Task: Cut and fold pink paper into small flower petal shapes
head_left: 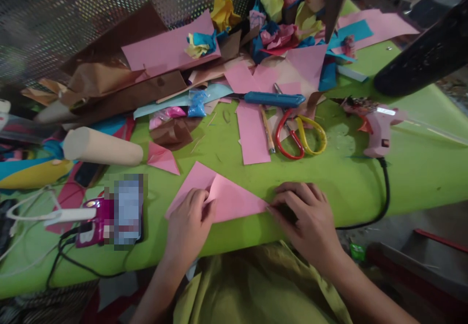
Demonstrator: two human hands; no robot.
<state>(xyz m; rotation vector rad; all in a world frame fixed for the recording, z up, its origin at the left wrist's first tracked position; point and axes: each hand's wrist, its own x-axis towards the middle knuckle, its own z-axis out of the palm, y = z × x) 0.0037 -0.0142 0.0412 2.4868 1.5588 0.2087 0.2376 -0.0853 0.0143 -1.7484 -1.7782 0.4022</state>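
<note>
At the near table edge, the left hand (190, 221) presses the folded pink paper sheet (234, 199); the right hand (307, 214), loosely curled, pinches its point (apparently). Uneven pressure could skew the crease. Beyond lie red-and-yellow-handled metal scissors (290, 133).

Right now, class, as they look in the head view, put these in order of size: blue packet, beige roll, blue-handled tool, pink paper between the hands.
Largest to smallest, as they look:
1. Pink paper, partly covered by a hand
2. Beige roll
3. Blue-handled tool
4. Blue packet
</note>
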